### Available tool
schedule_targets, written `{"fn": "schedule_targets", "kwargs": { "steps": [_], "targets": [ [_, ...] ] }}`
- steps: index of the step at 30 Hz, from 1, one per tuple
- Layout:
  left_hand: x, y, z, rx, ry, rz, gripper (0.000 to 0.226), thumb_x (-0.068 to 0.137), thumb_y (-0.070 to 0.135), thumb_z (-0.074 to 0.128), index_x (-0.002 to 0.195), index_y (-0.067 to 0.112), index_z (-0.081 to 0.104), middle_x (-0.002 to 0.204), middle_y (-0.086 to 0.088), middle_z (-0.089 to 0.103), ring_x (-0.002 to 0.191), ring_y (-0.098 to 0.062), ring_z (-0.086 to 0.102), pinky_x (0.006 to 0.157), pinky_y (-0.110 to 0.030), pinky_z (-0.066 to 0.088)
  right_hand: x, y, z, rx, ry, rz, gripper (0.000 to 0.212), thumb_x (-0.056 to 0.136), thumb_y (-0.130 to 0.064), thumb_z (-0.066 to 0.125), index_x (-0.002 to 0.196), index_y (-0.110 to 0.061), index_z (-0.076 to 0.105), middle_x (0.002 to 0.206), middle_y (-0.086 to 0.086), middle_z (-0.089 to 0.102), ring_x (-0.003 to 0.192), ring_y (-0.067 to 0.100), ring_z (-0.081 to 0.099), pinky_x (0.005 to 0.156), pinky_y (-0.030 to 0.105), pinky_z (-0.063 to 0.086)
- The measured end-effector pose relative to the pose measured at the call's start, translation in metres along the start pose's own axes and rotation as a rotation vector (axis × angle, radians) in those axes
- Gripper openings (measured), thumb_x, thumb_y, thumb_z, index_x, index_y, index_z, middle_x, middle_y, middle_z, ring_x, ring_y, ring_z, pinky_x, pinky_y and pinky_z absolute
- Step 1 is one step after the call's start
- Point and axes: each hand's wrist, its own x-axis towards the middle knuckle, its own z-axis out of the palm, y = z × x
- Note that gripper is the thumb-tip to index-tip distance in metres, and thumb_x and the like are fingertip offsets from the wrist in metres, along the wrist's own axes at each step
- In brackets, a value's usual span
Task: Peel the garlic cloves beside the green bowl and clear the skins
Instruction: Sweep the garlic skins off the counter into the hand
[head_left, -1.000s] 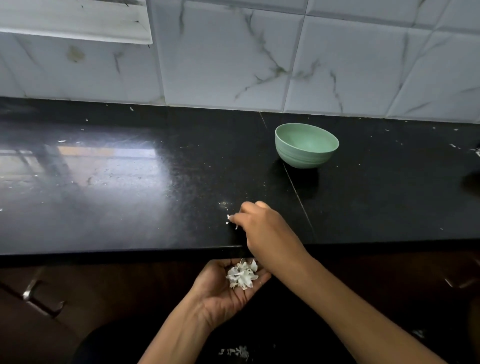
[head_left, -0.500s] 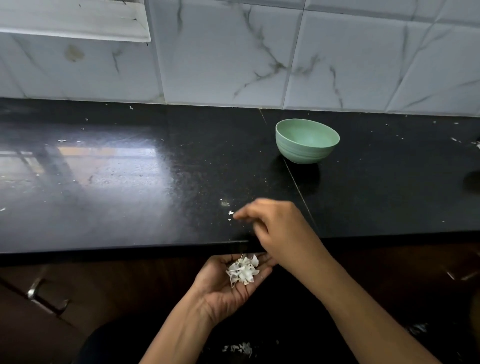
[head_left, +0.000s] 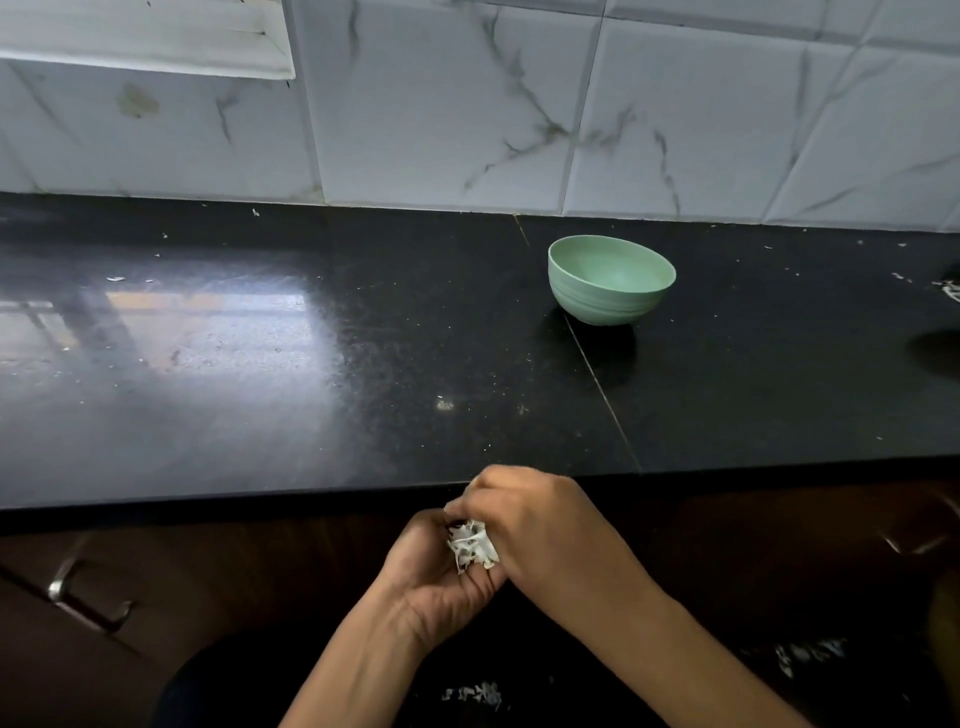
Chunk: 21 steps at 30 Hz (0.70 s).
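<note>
The left hand (head_left: 436, 582) lies palm up and cups a clump of garlic skins (head_left: 471, 545), its fingers curled up around them. The right hand (head_left: 535, 525) lies over it from the right, its bunched fingers clamped on the top of the same clump, so the skins are enclosed between both hands and only their left face shows. The skins are thin, white, papery curls, crumpled together. Just beyond the grip runs the front edge of the counter (head_left: 311, 364), a polished black stone slab with a bright reflection to the left and a thin seam (head_left: 597, 374) running away to the right. Well beyond the grip and slightly right, just right of that seam, stands the green bowl (head_left: 610, 280), round, smooth and matte, upright, with open stone all around it. A pale fleck (head_left: 444, 405) lies on the stone between the grip and the bowl. More white scraps (head_left: 950, 288) sit far right. Behind the counter rises a wall of white veined tiles (head_left: 441, 104). Left of and below the grip, a metal cabinet handle (head_left: 78, 592) juts from dark wood. Below the hands, loose scraps (head_left: 472, 693) lie on a dark surface.
</note>
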Motion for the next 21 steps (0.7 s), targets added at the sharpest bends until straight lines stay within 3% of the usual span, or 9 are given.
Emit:
{"fn": "schedule_targets", "kwargs": {
  "steps": [3, 6, 8, 11, 15, 18, 21],
  "targets": [
    [-0.003, -0.004, 0.005, 0.018, -0.031, 0.027, 0.019, 0.068, -0.003, 0.047, 0.065, -0.012, 0.062, 0.065, -0.024, 0.065, 0.052, -0.035, 0.067, 0.046, -0.047, 0.055, 0.009, 0.005, -0.012, 0.076, -0.008, 0.095, 0.021, 0.078, -0.018, 0.057, 0.089, -0.020, 0.075, 0.082, 0.000, 0.070, 0.075, 0.022, 0.068, 0.066, 0.037, 0.055],
    [-0.005, -0.004, 0.006, 0.042, -0.050, 0.010, 0.032, 0.074, 0.001, 0.039, 0.067, -0.015, 0.065, 0.073, -0.028, 0.067, 0.058, -0.039, 0.068, 0.047, -0.051, 0.055, 0.016, 0.010, -0.020, 0.140, 0.072, 0.132, 0.007, 0.071, -0.016, 0.073, 0.077, -0.020, 0.074, 0.074, -0.004, 0.070, 0.068, 0.007, 0.063, 0.067, 0.032, 0.053],
    [-0.004, -0.003, 0.005, 0.024, -0.045, 0.024, 0.035, 0.074, 0.003, 0.037, 0.066, -0.015, 0.066, 0.073, -0.028, 0.067, 0.058, -0.039, 0.068, 0.047, -0.051, 0.055, 0.018, 0.005, -0.022, 0.136, 0.067, 0.106, 0.011, 0.068, -0.016, 0.078, 0.071, -0.020, 0.068, 0.068, -0.008, 0.061, 0.064, 0.006, 0.056, 0.062, 0.027, 0.048],
    [0.000, -0.001, 0.000, 0.042, -0.025, 0.017, 0.034, 0.075, 0.003, 0.038, 0.075, -0.016, 0.066, 0.081, -0.029, 0.068, 0.064, -0.039, 0.070, 0.058, -0.051, 0.055, 0.024, 0.000, -0.026, 0.123, -0.013, 0.038, 0.014, 0.073, -0.009, 0.073, 0.077, -0.019, 0.065, 0.076, -0.009, 0.057, 0.070, 0.008, 0.055, 0.066, 0.025, 0.044],
    [0.004, 0.004, -0.006, 0.080, 0.011, -0.044, 0.043, 0.083, 0.006, 0.034, 0.097, -0.026, 0.060, 0.103, -0.037, 0.064, 0.078, -0.045, 0.069, 0.069, -0.051, 0.053, 0.070, 0.026, -0.031, 0.046, 0.101, 0.093, 0.035, 0.079, 0.006, 0.052, 0.095, -0.018, 0.073, 0.098, 0.000, 0.070, 0.093, 0.018, 0.065, 0.084, 0.032, 0.049],
    [0.004, 0.006, -0.006, 0.071, 0.011, -0.050, 0.043, 0.083, 0.006, 0.034, 0.097, -0.026, 0.060, 0.103, -0.037, 0.064, 0.077, -0.045, 0.069, 0.066, -0.050, 0.055, 0.100, 0.036, -0.017, -0.143, -0.019, 0.119, 0.046, 0.081, 0.006, 0.045, 0.114, -0.019, 0.066, 0.114, 0.003, 0.063, 0.105, 0.028, 0.060, 0.087, 0.040, 0.049],
    [0.002, 0.003, -0.002, 0.078, -0.002, -0.038, 0.041, 0.081, 0.004, 0.034, 0.085, -0.025, 0.063, 0.092, -0.036, 0.066, 0.071, -0.044, 0.069, 0.061, -0.049, 0.055, 0.088, 0.024, -0.002, -0.308, -0.090, 0.054, 0.040, 0.087, 0.002, 0.039, 0.120, -0.010, 0.059, 0.117, 0.007, 0.055, 0.108, 0.026, 0.052, 0.087, 0.039, 0.046]
  ]
}}
